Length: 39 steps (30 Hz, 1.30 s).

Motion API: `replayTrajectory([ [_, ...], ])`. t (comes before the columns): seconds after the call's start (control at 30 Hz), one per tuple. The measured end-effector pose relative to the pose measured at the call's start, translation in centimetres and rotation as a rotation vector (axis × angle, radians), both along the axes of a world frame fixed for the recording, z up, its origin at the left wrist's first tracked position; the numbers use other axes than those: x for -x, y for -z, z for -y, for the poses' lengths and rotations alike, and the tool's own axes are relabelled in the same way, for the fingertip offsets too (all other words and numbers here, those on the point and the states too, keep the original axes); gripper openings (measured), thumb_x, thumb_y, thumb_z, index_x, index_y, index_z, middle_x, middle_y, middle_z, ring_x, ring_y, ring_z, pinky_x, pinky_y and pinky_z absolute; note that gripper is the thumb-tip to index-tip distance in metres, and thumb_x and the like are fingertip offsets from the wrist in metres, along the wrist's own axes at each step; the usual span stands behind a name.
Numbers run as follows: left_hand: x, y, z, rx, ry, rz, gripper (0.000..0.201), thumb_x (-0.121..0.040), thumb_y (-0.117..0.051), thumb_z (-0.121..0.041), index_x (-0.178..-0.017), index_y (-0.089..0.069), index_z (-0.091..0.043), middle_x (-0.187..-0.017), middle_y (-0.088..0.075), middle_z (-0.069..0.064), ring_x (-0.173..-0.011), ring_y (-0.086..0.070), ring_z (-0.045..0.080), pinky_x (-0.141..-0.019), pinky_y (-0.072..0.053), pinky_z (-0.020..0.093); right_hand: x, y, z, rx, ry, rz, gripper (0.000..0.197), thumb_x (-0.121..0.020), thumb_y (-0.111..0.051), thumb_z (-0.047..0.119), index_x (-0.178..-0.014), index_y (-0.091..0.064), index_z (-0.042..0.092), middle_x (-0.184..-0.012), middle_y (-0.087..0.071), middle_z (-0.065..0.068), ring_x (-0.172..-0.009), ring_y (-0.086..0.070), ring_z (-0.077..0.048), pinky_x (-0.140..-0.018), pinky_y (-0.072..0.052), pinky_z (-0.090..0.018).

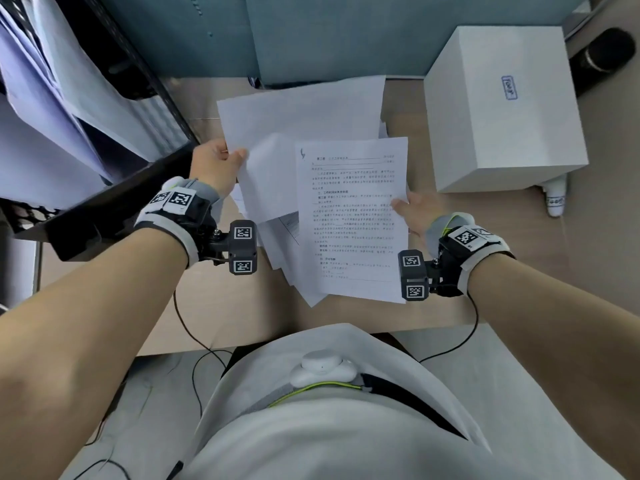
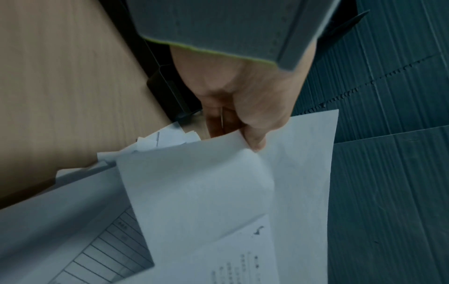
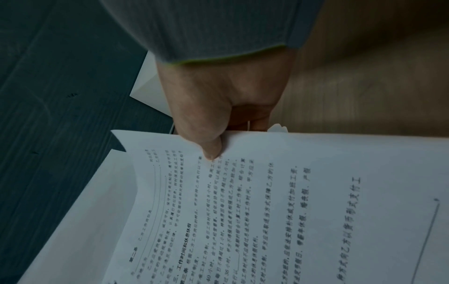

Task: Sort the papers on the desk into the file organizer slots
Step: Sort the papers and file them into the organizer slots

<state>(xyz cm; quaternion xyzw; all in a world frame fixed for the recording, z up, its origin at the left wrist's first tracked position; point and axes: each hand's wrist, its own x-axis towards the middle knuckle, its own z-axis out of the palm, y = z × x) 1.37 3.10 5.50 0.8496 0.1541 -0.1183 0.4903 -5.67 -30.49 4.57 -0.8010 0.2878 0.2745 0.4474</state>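
My left hand point(image 1: 221, 161) point(image 2: 245, 134) pinches the left edge of a blank white sheet point(image 1: 301, 112) point(image 2: 291, 163), raised above the desk. A printed sheet of text point(image 1: 353, 220) point(image 3: 279, 201) is pinched at its right edge by my right hand point(image 1: 407, 209) point(image 3: 209, 146), thumb on top. Under both lie more loose papers point(image 1: 284, 244) on the wooden desk point(image 1: 225, 313); one shows a ruled table point(image 2: 109, 249). The black file organizer point(image 1: 104, 209) stands at the left, its slots holding white sheets point(image 1: 45, 140).
A large white box point(image 1: 502, 109) sits on the desk at the right, a small white bottle point(image 1: 556, 200) beside its near corner. A teal partition wall point(image 1: 311, 36) backs the desk. Black cables point(image 1: 194, 341) hang off the near edge.
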Motion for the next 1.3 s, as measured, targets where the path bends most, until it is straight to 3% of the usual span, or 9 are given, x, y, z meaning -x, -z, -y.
replayTrajectory([
  [0.17, 1.1, 1.3, -1.2, -0.027, -0.018, -0.093, 0.021, -0.092, -0.060, -0.025, -0.102, -0.070, -0.010, -0.098, -0.072, 0.012, -0.091, -0.068, 0.033, -0.084, -0.056, 0.049, -0.1, -0.2, 0.9, 0.079, -0.073, 0.042, 0.032, -0.101, -0.044, 0.025, -0.123, -0.061, 0.011, -0.116, -0.065, -0.013, -0.103, -0.061, -0.027, -0.085, -0.049, -0.034],
  [0.3, 1.6, 1.8, -2.0, -0.087, -0.010, -0.138, 0.017, -0.092, -0.060, -0.028, -0.096, -0.067, -0.013, -0.091, -0.069, 0.013, -0.079, -0.064, 0.028, -0.082, -0.056, 0.051, 0.0, 0.0, 0.8, 0.108, -0.060, 0.030, 0.036, -0.099, -0.044, 0.024, -0.116, -0.060, -0.003, -0.102, -0.062, -0.030, -0.077, -0.048, -0.019, -0.056, -0.036, -0.026],
  [0.47, 1.7, 1.9, -2.4, -0.092, -0.034, -0.158, 0.012, -0.091, -0.061, -0.029, -0.091, -0.065, -0.018, -0.094, -0.070, 0.014, -0.083, -0.065, 0.029, -0.084, -0.056, 0.051, -0.5, -0.2, 0.6, 0.124, -0.094, 0.011, 0.033, -0.100, -0.044, 0.026, -0.114, -0.062, 0.001, -0.118, -0.061, -0.028, -0.082, -0.055, -0.028, -0.047, -0.037, -0.014],
  [0.6, 1.6, 1.7, -2.2, -0.048, -0.064, -0.148, 0.014, -0.091, -0.061, -0.028, -0.095, -0.067, -0.016, -0.095, -0.071, 0.014, -0.086, -0.068, 0.034, -0.083, -0.057, 0.048, -1.0, -0.4, 0.3, 0.077, -0.057, 0.017, 0.029, -0.099, -0.047, 0.028, -0.108, -0.064, 0.007, -0.117, -0.064, -0.022, -0.088, -0.059, -0.024, -0.072, -0.043, -0.028],
  [0.73, 0.8, 1.0, -1.1, 0.124, -0.182, -0.088, 0.013, -0.093, -0.060, -0.018, -0.103, -0.068, -0.012, -0.094, -0.071, 0.004, -0.084, -0.069, 0.021, -0.078, -0.058, 0.037, -1.5, -0.7, 0.3, 0.077, -0.061, 0.007, 0.032, -0.098, -0.048, 0.028, -0.113, -0.064, 0.005, -0.117, -0.065, -0.021, -0.093, -0.061, -0.028, -0.076, -0.041, -0.029],
  [0.83, -0.4, 0.2, 0.1, 0.259, -0.252, -0.017, 0.012, -0.092, -0.060, -0.010, -0.102, -0.067, -0.013, -0.079, -0.070, -0.003, -0.062, -0.067, 0.007, -0.058, -0.055, 0.025, -1.7, -0.7, 0.4, 0.073, -0.049, 0.015, 0.033, -0.098, -0.048, 0.028, -0.114, -0.063, 0.004, -0.113, -0.066, -0.020, -0.093, -0.061, -0.032, -0.073, -0.044, -0.029],
  [0.93, -1.3, -0.4, 0.9, 0.282, -0.274, 0.023, 0.015, -0.091, -0.060, -0.009, -0.104, -0.066, -0.010, -0.065, -0.064, -0.010, -0.047, -0.056, 0.000, -0.047, -0.045, 0.018, -1.8, -0.7, 0.4, 0.026, 0.009, 0.026, 0.027, -0.097, -0.052, 0.028, -0.117, -0.063, 0.014, -0.119, -0.066, -0.012, -0.105, -0.061, -0.030, -0.090, -0.049, -0.040],
  [1.17, -1.4, -0.2, 0.6, 0.344, -0.308, 0.033, 0.017, -0.091, -0.059, -0.005, -0.106, -0.066, -0.010, -0.076, -0.067, -0.004, -0.054, -0.061, 0.002, -0.051, -0.049, 0.018, -1.9, -0.9, 0.4, -0.005, 0.052, 0.061, 0.014, -0.097, -0.054, 0.024, -0.103, -0.064, 0.017, -0.107, -0.065, -0.014, -0.095, -0.059, -0.025, -0.084, -0.046, -0.036],
  [1.3, -0.9, 0.5, 0.0, 0.374, -0.322, -0.003, 0.020, -0.091, -0.058, -0.004, -0.109, -0.066, -0.011, -0.089, -0.072, 0.001, -0.070, -0.068, 0.011, -0.058, -0.054, 0.023, -1.6, -0.8, 0.6, 0.016, 0.052, 0.064, 0.027, -0.097, -0.053, 0.023, -0.113, -0.065, 0.006, -0.113, -0.067, -0.018, -0.091, -0.060, -0.023, -0.091, -0.050, -0.040],
])
